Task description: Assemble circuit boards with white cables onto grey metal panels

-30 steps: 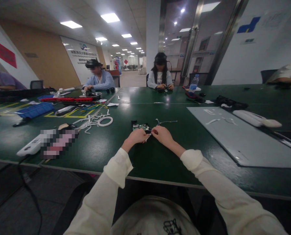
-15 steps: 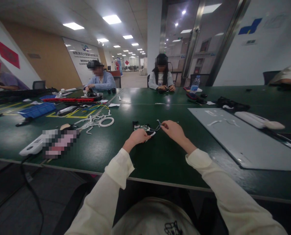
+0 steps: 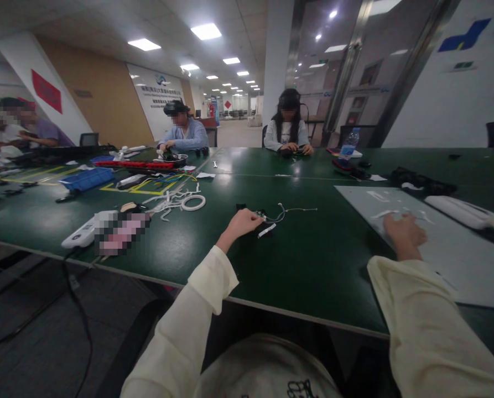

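Note:
My left hand (image 3: 244, 223) is closed in a pinch at a small green circuit board (image 3: 261, 214), covering most of it. Grey wires (image 3: 276, 218) curve from the board out to the right over the green table (image 3: 296, 265). Beside my left fingertips lies a short white strip (image 3: 267, 230). Over at the right, my right hand (image 3: 405, 235) hovers above or touches a grey sheet (image 3: 354, 202), slightly blurred, its fingers apart and nothing visible in them. Closest to those fingers is a thin white strip (image 3: 384, 213) on the sheet.
To the left are white cables (image 3: 170, 204), a white ring-shaped coil (image 3: 193, 203), a blue tray (image 3: 87, 179) and a white power bank-like device (image 3: 84, 231). A white elongated object (image 3: 456, 211) lies beyond the sheet. Two people sit across the table; a water bottle (image 3: 349, 145) stands there.
My right hand has let go of the wires and moved right to the grey sheet. My left hand has shifted from the white strip onto the board. The view has turned slightly left.

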Available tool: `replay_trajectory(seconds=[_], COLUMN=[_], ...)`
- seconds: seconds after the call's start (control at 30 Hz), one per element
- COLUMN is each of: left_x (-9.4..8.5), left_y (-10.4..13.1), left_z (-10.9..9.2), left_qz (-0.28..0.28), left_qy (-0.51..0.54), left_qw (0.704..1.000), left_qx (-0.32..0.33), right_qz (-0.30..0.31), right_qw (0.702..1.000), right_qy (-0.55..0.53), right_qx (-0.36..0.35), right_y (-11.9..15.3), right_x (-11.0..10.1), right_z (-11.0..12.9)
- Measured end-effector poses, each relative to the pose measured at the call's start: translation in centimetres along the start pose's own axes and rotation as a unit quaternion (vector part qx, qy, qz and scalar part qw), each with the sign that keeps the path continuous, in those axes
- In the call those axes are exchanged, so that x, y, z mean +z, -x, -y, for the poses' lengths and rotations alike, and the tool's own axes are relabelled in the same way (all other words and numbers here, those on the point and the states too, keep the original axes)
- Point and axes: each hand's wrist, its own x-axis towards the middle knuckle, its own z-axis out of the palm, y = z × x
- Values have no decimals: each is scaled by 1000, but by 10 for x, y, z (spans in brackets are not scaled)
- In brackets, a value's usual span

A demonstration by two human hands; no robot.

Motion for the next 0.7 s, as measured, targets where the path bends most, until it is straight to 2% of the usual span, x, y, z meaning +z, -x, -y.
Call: replay_trajectory(seconds=[0.07, 0.1, 0.23, 0.4, 0.5, 0.6, 0.7], left_x=[1, 1, 3, 9, 14, 18, 21], left_y=[-1, -1, 0, 2, 1, -1, -4], left_z=[1, 1, 4, 12, 20, 27, 31], left_qz=[-44, -67, -118, -111, -104, -95, -87], left_qy=[-51, -82, -169, -211, -232, -244, -245], left_qw=[997, 994, 979, 970, 966, 965, 966], left_qx=[-25, -33, -4, 46, 46, 26, -4], right_qz=[56, 72, 107, 165, 179, 171, 133], right_qw=[996, 994, 993, 984, 981, 981, 983], right_qy=[-19, -28, -42, -61, -77, -88, -122], right_qx=[70, 81, 33, -26, -15, 11, 33], right_y=[4, 6, 8, 1, -4, -5, -2], right_x=[0, 0, -3, -2, -3, -4, -6], right_z=[6, 9, 16, 18, 19, 18, 19])
